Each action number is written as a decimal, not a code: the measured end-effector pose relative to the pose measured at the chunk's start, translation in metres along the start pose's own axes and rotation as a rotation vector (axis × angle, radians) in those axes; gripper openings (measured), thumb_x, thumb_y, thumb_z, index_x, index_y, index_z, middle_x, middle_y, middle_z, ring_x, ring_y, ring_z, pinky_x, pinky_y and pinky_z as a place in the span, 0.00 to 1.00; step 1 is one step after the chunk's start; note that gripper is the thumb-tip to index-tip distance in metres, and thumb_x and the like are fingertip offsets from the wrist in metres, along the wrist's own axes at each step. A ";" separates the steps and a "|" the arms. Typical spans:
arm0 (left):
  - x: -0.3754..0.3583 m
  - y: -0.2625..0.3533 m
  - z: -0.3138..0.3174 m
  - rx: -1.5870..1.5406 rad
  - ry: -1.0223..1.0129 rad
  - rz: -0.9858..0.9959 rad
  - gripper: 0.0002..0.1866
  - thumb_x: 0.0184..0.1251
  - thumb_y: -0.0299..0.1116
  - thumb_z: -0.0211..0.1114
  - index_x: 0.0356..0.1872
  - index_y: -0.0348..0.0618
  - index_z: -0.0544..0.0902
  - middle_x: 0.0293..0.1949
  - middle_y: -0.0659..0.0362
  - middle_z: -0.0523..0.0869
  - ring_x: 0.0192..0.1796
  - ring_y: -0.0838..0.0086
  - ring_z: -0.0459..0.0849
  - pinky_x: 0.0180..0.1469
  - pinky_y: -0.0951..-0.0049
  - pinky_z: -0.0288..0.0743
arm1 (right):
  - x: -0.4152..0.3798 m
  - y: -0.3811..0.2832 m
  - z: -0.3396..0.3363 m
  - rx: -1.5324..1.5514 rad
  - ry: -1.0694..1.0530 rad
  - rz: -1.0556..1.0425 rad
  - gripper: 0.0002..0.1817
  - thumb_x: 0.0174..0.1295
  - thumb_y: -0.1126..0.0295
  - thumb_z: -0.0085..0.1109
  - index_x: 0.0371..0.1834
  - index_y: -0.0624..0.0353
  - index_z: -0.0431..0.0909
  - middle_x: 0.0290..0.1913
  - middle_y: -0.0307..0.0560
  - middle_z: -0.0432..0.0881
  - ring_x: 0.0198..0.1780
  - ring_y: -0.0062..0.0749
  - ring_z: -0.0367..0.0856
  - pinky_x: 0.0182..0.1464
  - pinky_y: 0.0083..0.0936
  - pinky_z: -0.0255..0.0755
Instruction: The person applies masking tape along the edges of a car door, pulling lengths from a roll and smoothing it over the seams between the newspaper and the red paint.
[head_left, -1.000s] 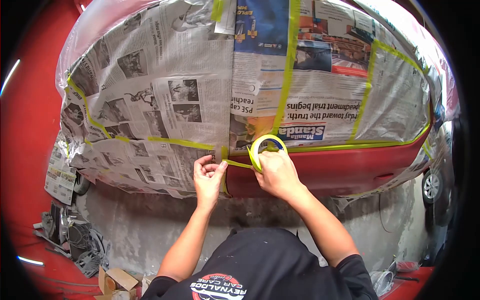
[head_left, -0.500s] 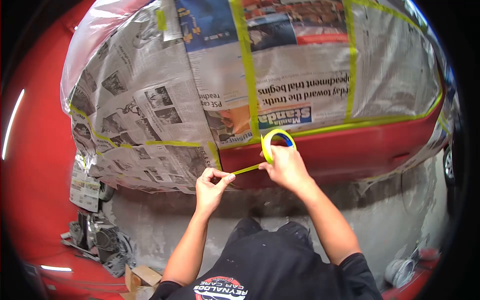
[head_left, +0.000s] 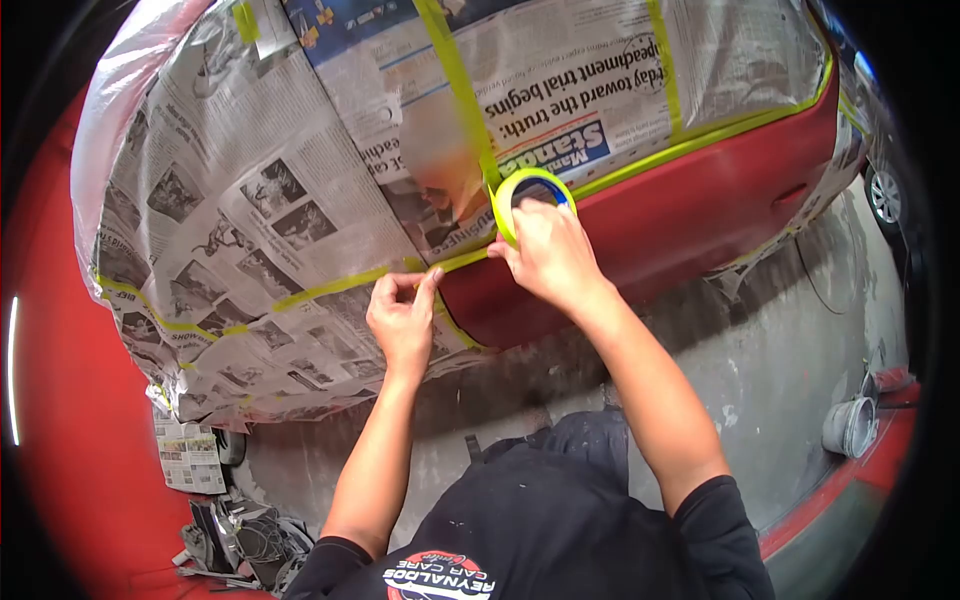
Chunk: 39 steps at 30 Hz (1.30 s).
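My right hand (head_left: 545, 255) grips a roll of yellow-green masking tape (head_left: 528, 195) against the red car panel (head_left: 690, 215). A short strip of tape (head_left: 462, 262) runs from the roll to my left hand (head_left: 402, 318), whose thumb and forefinger pinch its free end at the corner where the newspaper masking (head_left: 290, 200) meets the red paint. Newspaper sheets cover the car above and to the left, joined by lines of the same tape.
The grey concrete floor (head_left: 790, 350) lies below the car. A white bucket (head_left: 848, 427) stands at the right, near a red curb. Crumpled paper and scraps (head_left: 240, 540) lie at the lower left beside a loose newspaper sheet (head_left: 190, 455). A wheel (head_left: 885, 195) shows at far right.
Both hands rose to the taped corner of the panel. The stretched strip, held lower and away from the car before, now lies along the newspaper edge. The view swung left.
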<state>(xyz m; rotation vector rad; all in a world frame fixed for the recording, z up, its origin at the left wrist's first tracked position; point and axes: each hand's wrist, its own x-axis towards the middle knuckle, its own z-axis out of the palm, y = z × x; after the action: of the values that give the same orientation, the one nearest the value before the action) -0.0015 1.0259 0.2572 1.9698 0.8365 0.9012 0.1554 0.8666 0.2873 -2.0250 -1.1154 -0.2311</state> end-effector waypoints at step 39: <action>0.003 -0.018 0.014 0.255 0.058 0.234 0.13 0.61 0.36 0.79 0.28 0.39 0.84 0.26 0.57 0.81 0.26 0.70 0.76 0.32 0.68 0.71 | -0.004 0.020 0.041 -0.164 0.202 -0.192 0.09 0.56 0.67 0.72 0.29 0.56 0.80 0.29 0.45 0.83 0.38 0.44 0.84 0.48 0.42 0.70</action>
<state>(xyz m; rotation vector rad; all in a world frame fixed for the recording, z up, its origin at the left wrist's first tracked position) 0.0072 1.0311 0.2372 2.3094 0.7962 1.0317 0.1600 0.8876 0.2474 -1.9832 -1.1936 -0.6302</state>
